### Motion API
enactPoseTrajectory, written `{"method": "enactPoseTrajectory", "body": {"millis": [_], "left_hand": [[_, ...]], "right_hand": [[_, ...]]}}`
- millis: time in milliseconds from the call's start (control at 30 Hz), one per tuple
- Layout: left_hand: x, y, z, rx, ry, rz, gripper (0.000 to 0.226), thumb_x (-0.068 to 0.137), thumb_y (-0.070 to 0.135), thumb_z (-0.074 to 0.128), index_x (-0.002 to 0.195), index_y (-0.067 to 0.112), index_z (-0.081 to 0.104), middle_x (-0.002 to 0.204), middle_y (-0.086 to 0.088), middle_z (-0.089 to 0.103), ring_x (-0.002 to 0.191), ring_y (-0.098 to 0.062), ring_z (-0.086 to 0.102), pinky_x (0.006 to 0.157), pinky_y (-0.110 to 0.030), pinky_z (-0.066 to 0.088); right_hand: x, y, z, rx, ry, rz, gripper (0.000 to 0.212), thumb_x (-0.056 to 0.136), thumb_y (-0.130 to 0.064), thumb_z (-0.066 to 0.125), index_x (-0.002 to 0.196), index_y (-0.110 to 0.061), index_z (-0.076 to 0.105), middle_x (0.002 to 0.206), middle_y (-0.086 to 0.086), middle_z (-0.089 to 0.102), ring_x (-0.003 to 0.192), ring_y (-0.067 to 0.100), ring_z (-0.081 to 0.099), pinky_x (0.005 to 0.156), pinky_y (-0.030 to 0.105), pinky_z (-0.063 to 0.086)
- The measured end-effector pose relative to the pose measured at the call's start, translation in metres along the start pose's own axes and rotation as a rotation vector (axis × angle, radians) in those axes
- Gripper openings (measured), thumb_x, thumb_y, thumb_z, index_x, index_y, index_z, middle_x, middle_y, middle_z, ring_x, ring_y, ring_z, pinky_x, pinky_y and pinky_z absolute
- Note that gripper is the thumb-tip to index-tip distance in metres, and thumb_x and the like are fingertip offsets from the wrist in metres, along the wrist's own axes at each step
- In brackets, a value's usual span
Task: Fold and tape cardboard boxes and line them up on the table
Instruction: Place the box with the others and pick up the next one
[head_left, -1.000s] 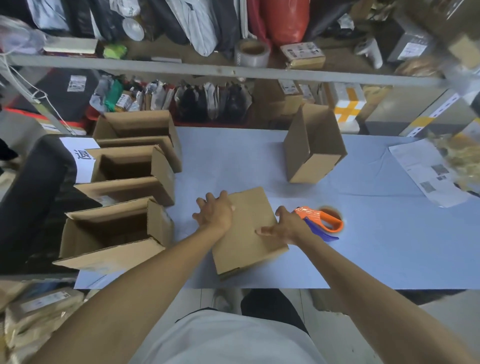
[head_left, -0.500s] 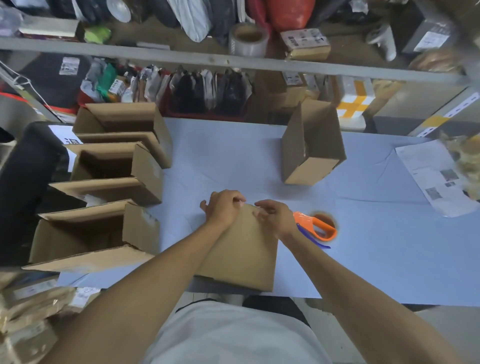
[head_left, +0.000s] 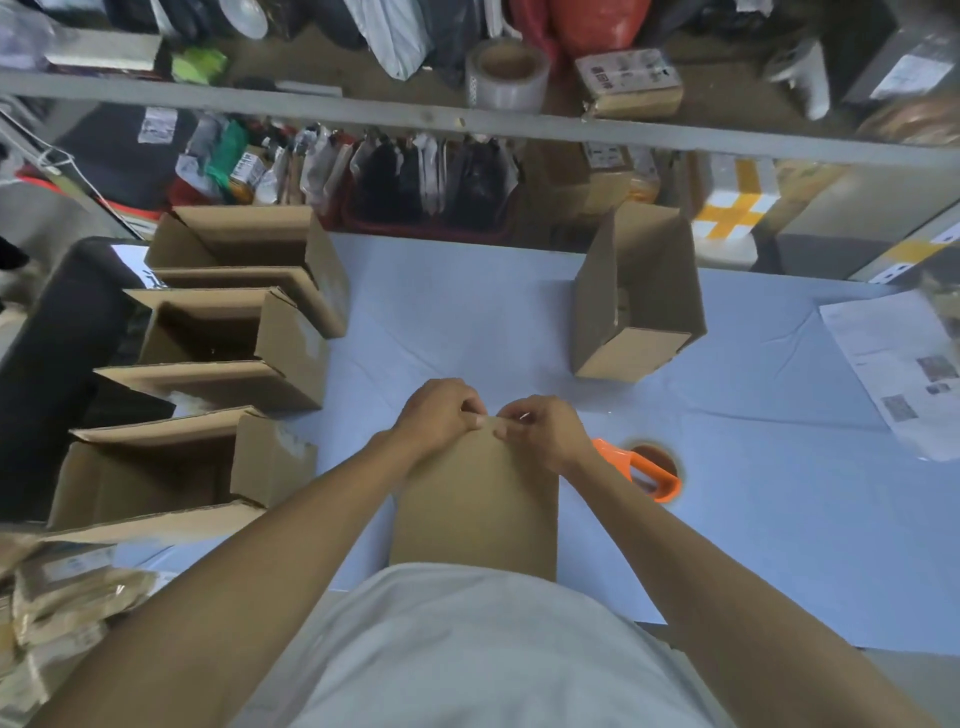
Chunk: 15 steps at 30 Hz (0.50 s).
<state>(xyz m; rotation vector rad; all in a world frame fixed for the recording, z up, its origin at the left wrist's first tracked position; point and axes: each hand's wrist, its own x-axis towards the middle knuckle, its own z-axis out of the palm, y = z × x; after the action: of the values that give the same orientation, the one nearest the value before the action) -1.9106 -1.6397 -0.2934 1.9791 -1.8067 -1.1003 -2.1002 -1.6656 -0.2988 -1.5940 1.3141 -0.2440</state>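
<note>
A flat, unfolded cardboard box (head_left: 475, 509) lies on the blue table (head_left: 753, 519) right in front of me, its near end against my shirt. My left hand (head_left: 436, 415) and my right hand (head_left: 540, 428) meet at its far edge, the fingers of both curled over and pinching that edge. Three folded, open boxes stand in a row along the left side: the far box (head_left: 249, 260), the middle box (head_left: 234, 343) and the near box (head_left: 171, 467). A fourth open box (head_left: 636, 301) stands at the back, right of centre.
An orange tape dispenser (head_left: 644, 470) lies just right of my right wrist. Printed papers (head_left: 904, 369) lie at the right edge. A grey shelf rail (head_left: 363, 111) with a tape roll (head_left: 506, 73) and parcels crosses the back. Packed bags (head_left: 62, 608) are piled lower left.
The flat box slid toward me and turned square to my body. Both hands moved from its sides to its far edge and now pinch it close together.
</note>
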Motion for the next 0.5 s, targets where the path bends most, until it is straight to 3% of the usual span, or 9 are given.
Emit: {"method": "enactPoseTrajectory", "body": {"millis": [200, 367, 433, 500], "left_hand": [[0.010, 0.006, 0.006, -0.043, 0.051, -0.099, 0.008, 0.085, 0.020, 0.068, 0.081, 0.020, 0.076, 0.080, 0.017, 0.066, 0.085, -0.008, 0.064, 0.075, -0.027, 0.051], [0.009, 0.007, 0.003, -0.054, 0.036, -0.114, 0.006, 0.083, 0.022, 0.071, 0.081, 0.020, 0.077, 0.086, 0.012, 0.072, 0.086, -0.011, 0.067, 0.079, -0.031, 0.055], [0.004, 0.009, 0.002, -0.001, 0.066, -0.102, 0.011, 0.085, 0.028, 0.069, 0.092, 0.022, 0.075, 0.094, 0.009, 0.072, 0.095, -0.014, 0.064, 0.084, -0.033, 0.052], [-0.008, 0.012, 0.010, 0.220, 0.162, -0.078, 0.027, 0.089, 0.035, 0.064, 0.114, 0.023, 0.067, 0.114, 0.002, 0.063, 0.112, -0.021, 0.053, 0.095, -0.035, 0.042]], "right_hand": [[0.009, -0.001, 0.003, 0.076, 0.095, 0.082, 0.008, 0.084, -0.016, 0.073, 0.078, -0.020, 0.076, 0.079, -0.013, 0.068, 0.076, 0.006, 0.062, 0.064, 0.012, 0.044], [0.007, 0.000, 0.008, 0.035, 0.117, 0.068, 0.009, 0.088, -0.018, 0.068, 0.086, -0.016, 0.077, 0.097, -0.002, 0.070, 0.089, 0.014, 0.063, 0.080, 0.029, 0.049], [0.006, -0.001, 0.010, 0.047, 0.146, 0.073, 0.009, 0.088, -0.018, 0.068, 0.085, -0.017, 0.076, 0.094, -0.003, 0.070, 0.087, 0.014, 0.062, 0.080, 0.030, 0.048], [0.004, -0.002, 0.010, 0.087, 0.179, 0.087, 0.009, 0.087, -0.017, 0.068, 0.082, -0.018, 0.075, 0.084, -0.007, 0.069, 0.081, 0.011, 0.062, 0.074, 0.026, 0.048]]}}
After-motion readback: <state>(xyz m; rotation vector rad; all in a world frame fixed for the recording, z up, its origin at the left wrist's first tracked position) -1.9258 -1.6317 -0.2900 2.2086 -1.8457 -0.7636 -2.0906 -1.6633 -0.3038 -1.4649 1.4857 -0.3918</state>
